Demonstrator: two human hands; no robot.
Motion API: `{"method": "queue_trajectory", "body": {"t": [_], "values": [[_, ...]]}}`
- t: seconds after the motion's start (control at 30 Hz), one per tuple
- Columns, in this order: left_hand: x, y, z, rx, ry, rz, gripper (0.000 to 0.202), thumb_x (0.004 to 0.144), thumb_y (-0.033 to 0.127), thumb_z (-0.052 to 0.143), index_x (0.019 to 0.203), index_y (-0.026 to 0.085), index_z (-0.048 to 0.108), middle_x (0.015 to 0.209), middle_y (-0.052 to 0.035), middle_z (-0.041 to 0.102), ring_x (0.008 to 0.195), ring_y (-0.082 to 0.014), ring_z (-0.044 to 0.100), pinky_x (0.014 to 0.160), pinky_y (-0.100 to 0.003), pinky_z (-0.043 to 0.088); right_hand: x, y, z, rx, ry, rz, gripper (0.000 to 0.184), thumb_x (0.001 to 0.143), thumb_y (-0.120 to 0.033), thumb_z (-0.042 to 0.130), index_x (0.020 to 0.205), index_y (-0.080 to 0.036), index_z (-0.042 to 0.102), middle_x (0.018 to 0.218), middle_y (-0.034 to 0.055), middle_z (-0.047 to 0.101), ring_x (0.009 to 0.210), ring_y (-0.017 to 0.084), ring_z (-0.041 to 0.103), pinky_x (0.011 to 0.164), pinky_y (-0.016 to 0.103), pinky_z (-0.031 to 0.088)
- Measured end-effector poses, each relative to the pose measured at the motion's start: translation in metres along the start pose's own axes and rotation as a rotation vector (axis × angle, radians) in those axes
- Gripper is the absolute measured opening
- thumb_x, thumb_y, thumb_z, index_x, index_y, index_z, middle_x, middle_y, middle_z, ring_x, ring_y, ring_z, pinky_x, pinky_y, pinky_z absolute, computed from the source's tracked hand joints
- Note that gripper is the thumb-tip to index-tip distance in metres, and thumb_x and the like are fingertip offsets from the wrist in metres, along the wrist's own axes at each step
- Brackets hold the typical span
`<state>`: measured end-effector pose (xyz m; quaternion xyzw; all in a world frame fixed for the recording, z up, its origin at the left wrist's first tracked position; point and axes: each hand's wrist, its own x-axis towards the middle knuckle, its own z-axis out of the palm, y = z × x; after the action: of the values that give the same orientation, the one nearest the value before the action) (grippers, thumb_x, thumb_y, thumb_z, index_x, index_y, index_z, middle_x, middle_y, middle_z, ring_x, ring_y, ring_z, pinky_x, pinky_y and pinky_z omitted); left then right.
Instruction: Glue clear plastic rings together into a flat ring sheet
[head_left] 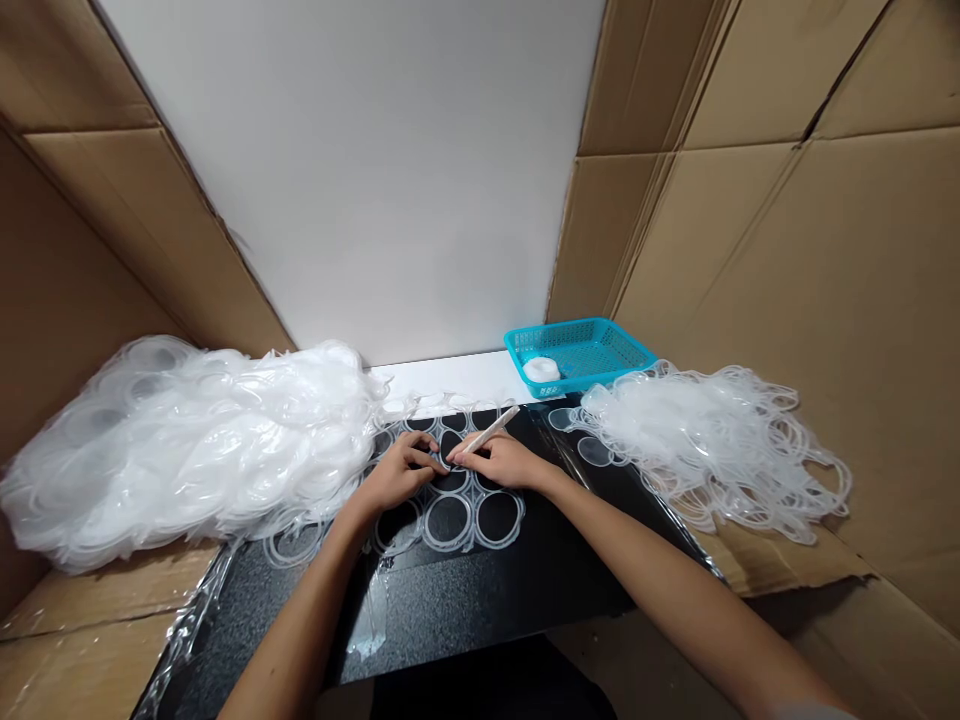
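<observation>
Fingers (474, 457) of the right hand (508, 464) pinch a white stick (491, 430). Its tip is hidden where both hands meet, and what it touches is too small to make out. The left hand (399, 476) bends its fingers down onto the ring sheet (450, 522); whether they grip it I cannot tell. The sheet lies mid-mat (495, 590), clear and hard to trace against the black. Both forearms reach in from 6 o'clock. A heap (180, 450) lies at 9, a tangle (720, 450) at 3, and a basket (600, 345) at 1.

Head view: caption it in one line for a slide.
Right hand holds a white stick over a clear ring sheet the left hand touches.
</observation>
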<state>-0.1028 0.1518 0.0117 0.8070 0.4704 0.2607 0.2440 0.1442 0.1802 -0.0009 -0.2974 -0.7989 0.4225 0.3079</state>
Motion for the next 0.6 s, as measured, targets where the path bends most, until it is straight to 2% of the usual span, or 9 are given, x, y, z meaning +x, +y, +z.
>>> {"method": "queue_trajectory", "body": {"t": [0.37, 0.6], "values": [[0.0007, -0.0044, 0.0018, 0.024, 0.001, 0.016, 0.023, 0.083, 0.019, 0.065, 0.083, 0.028, 0.087, 0.115, -0.0091, 0.073, 0.115, -0.0271, 0.064, 0.110, -0.048, 0.050, 0.0044, 0.0068, 0.0039, 0.028, 0.057, 0.003, 0.032, 0.101, -0.044, 0.062, 0.104, -0.021, 0.083, 0.112, 0.0084, 0.082, 0.106, 0.025, 0.076, 0.101, 0.040, 0.057], [0.0019, -0.0012, 0.0015, -0.001, -0.011, -0.011, 0.024, 0.082, 0.019, 0.064, 0.082, 0.028, 0.087, 0.114, -0.0092, 0.071, 0.114, -0.0271, 0.063, 0.110, -0.047, 0.048, 0.0040, 0.0072, 0.0019, 0.013, 0.030, -0.031, 0.024, 0.101, -0.034, 0.063, 0.106, -0.021, 0.082, 0.114, 0.0078, 0.081, 0.108, 0.024, 0.075, 0.103, 0.039, 0.056]]}}
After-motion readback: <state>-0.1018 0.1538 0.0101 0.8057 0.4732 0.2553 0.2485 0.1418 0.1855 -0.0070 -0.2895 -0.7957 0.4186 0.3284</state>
